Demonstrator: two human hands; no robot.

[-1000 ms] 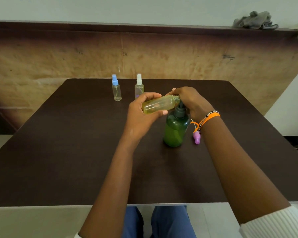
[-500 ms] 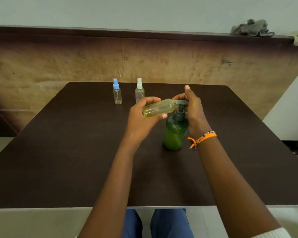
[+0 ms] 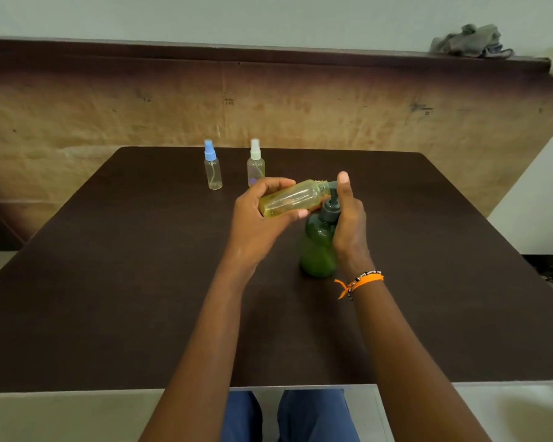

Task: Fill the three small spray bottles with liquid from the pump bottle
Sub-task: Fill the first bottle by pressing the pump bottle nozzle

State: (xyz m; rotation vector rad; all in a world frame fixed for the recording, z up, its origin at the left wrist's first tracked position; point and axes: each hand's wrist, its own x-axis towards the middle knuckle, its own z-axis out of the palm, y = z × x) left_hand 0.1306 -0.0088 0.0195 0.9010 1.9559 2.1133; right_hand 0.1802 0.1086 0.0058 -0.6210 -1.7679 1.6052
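Observation:
My left hand (image 3: 256,224) grips an uncapped small spray bottle (image 3: 292,200), tilted almost flat with a little yellow liquid inside. Its mouth meets the nozzle of the dark pump head (image 3: 331,207) on the green pump bottle (image 3: 318,247), which stands upright mid-table. My right hand (image 3: 348,224) rests against the right side of the pump head with one digit pointing straight up. Two capped small bottles stand at the table's far edge: one with a blue cap (image 3: 213,169) and one with a white cap (image 3: 255,165).
The dark brown table (image 3: 125,282) runs from the wooden wall panel to its front edge near my lap. A crumpled grey cloth (image 3: 470,41) lies on the ledge at the top right. Cables lie on the floor at the far right.
My right hand has uncurled from on top of the pump head and now stands beside it, one digit raised. The small purple piece by my right wrist is out of sight.

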